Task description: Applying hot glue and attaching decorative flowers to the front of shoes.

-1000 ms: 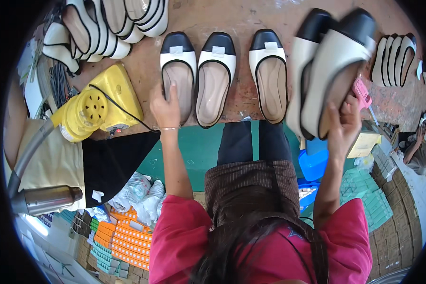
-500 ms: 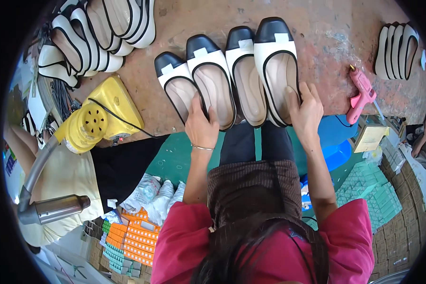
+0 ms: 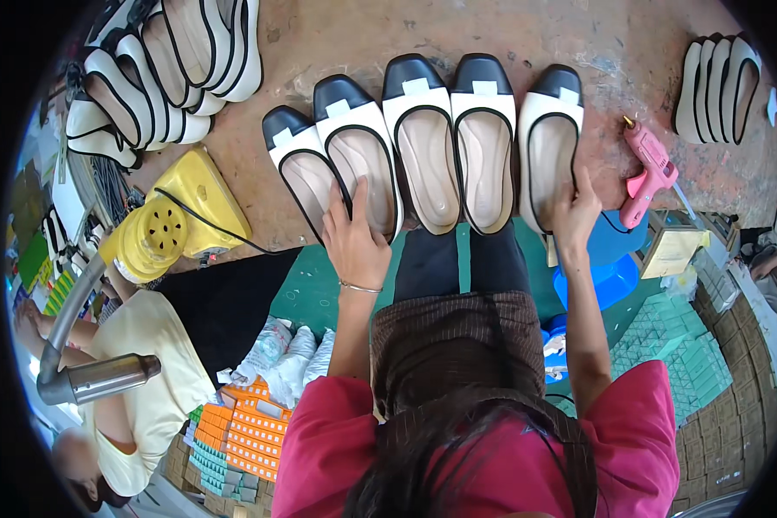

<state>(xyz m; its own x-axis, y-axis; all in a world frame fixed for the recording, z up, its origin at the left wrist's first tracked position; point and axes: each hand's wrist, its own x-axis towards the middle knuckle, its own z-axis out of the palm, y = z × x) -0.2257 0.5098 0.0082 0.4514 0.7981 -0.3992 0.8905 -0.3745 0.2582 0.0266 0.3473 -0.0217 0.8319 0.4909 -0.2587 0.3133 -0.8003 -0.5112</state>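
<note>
Several white flat shoes with black square toes and black edging stand in a row along the bench's near edge, toes pointing away. At the row's left end, my left hand point(image 3: 356, 250) grips the heels of two overlapping flats, the outer flat shoe point(image 3: 295, 148) and its neighbour point(image 3: 354, 142); its fingers reach inside. My right hand point(image 3: 574, 220) is closed round the heel of the rightmost flat shoe point(image 3: 551, 129), a small gap from the others. Between my hands stand two more flats, a left one point(image 3: 425, 147) and a right one point(image 3: 483, 142), untouched.
On the worn bench point(image 3: 337, 39), a pink glue gun point(image 3: 649, 168) lies to the right. Stacked flats point(image 3: 716, 91) stand at far right, more flats point(image 3: 198, 52) at far left. A yellow blower point(image 3: 168, 220) with a metal nozzle is at left, near another person point(image 3: 160, 345).
The row has spread and shows one more shoe. My right hand has moved right with the end shoe; my left hand shifted slightly left. The other person at left has leaned into view.
</note>
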